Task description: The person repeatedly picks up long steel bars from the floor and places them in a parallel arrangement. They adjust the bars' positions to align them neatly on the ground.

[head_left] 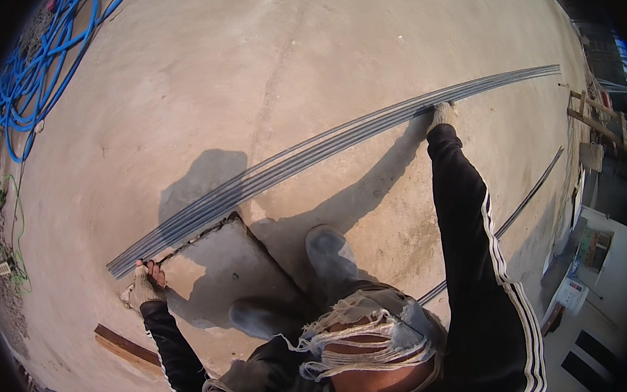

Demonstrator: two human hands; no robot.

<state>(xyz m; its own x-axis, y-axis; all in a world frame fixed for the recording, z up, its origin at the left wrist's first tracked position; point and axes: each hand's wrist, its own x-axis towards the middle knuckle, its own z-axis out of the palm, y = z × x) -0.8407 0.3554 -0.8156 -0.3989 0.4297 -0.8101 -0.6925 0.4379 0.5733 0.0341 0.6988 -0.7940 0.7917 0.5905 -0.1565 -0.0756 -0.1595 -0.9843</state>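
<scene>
A long bundle of thin grey metal rods [332, 141] runs slantwise over the concrete, from the lower left to the upper right. My right hand [443, 115], in a pale knitted glove, is closed round the rods toward their far right end; the rods partly hide its fingers. At the near left end, my left hand [147, 285] has its bare fingertips curled against the bundle's edge, and the glove covers the rest of that hand. Both arms are stretched out wide in dark sleeves with white stripes.
A square cut slab edge [235, 218] lies beside my boots [328, 247]. Blue hose [64, 47] is coiled at the far left, above a green cord [18, 246]. A brown metal bar [127, 346] lies lower left; another dark rod [531, 192] and a wooden frame [605, 120] are right.
</scene>
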